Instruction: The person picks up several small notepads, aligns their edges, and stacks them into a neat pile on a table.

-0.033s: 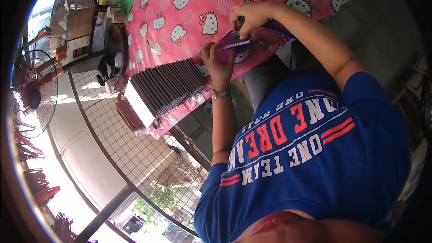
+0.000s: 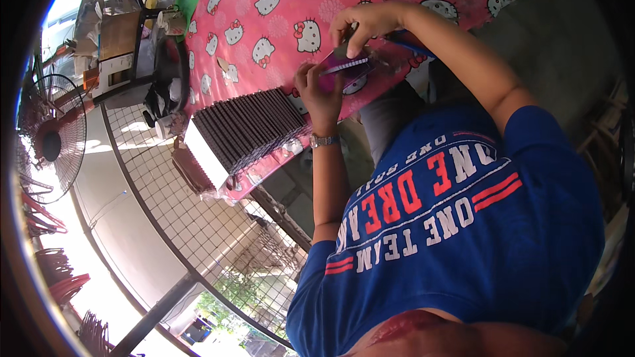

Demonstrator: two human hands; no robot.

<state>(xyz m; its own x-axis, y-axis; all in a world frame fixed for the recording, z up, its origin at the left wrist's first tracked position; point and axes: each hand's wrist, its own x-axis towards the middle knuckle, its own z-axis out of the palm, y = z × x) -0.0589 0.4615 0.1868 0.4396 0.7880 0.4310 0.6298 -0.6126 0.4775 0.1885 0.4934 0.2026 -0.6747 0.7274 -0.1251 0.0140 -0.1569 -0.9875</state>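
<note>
My left hand (image 2: 319, 89) is closed on the near left edge of a flat purple piece (image 2: 329, 83), with thumb and fingers on either side of it. A short white ridged strip (image 2: 348, 66) lies across the purple surface. Above its far side, my right hand (image 2: 372, 24) is bent over, fingers curled round a small dark thing (image 2: 355, 28) whose kind is mostly hidden. Left of my left hand stands a tight row of dark flat pieces with ridged edges (image 2: 254, 122), with a white face at its left end.
A pink patterned cloth (image 2: 284, 10) covers the table. Something blue (image 2: 409, 45) lies under my right forearm. Shelving with boxes (image 2: 119, 33) and a fan (image 2: 50, 139) stand to the left. A wire grid (image 2: 192, 205) runs beside the table.
My right hand has shifted slightly left and its wrist has turned a little over the purple piece. My left hand stays in nearly the same place.
</note>
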